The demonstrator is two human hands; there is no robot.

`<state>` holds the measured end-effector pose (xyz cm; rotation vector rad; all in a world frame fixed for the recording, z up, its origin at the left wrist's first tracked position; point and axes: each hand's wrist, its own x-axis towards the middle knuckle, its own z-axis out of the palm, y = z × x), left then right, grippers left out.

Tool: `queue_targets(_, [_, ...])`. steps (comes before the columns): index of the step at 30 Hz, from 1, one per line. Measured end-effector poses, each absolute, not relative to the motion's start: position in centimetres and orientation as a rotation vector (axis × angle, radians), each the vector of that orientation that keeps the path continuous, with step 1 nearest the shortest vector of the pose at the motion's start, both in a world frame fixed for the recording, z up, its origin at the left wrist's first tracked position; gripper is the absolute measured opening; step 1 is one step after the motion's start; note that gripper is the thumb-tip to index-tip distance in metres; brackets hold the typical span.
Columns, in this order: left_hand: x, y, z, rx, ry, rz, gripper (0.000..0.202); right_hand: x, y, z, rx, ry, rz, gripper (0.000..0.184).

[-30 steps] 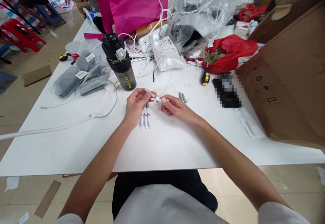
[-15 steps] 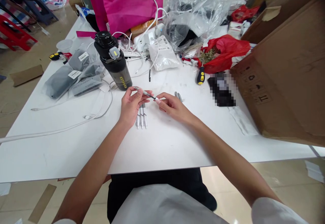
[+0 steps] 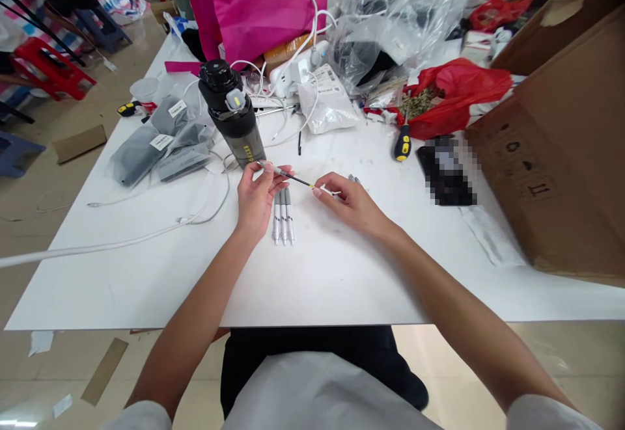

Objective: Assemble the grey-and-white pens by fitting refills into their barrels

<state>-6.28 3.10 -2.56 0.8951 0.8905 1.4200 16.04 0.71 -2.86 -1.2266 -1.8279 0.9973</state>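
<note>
My left hand (image 3: 254, 202) is closed on the grey front part (image 3: 279, 171) of a pen. A dark refill (image 3: 300, 180) with a yellowish end sticks out of that part towards the right. My right hand (image 3: 349, 201) pinches a white pen barrel, mostly covered by the fingers, close to the refill's end; I cannot tell whether they touch. Below the hands, several white pens (image 3: 284, 225) with grey grips lie side by side. Small grey pen parts (image 3: 353, 179) show just behind my right hand.
Behind my left hand stands a dark water bottle (image 3: 233, 114). A thin black stick (image 3: 299, 143), a screwdriver (image 3: 403, 143) and a red bag (image 3: 449, 108) lie farther back. A cardboard box (image 3: 561, 157) takes up the right side. White cables (image 3: 122, 245) cross the left side.
My right hand has moved away from my left, and more of the refill is bare, its yellowish end now showing. The view has shifted slightly, too.
</note>
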Motion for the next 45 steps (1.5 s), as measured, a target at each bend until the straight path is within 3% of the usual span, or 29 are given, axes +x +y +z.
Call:
queue_targets(35, [-5.4,1.8,-2.6,1.038,0.888,1.268,0.041,15.4,0.2,-2.8,-1.168,-1.814,0.987,0.041])
queue_targets(45, [-5.3,1.7,-2.8,1.154,0.863,1.219,0.027,15.1,0.2,-2.9,-1.153,-1.779,0.954,0.034])
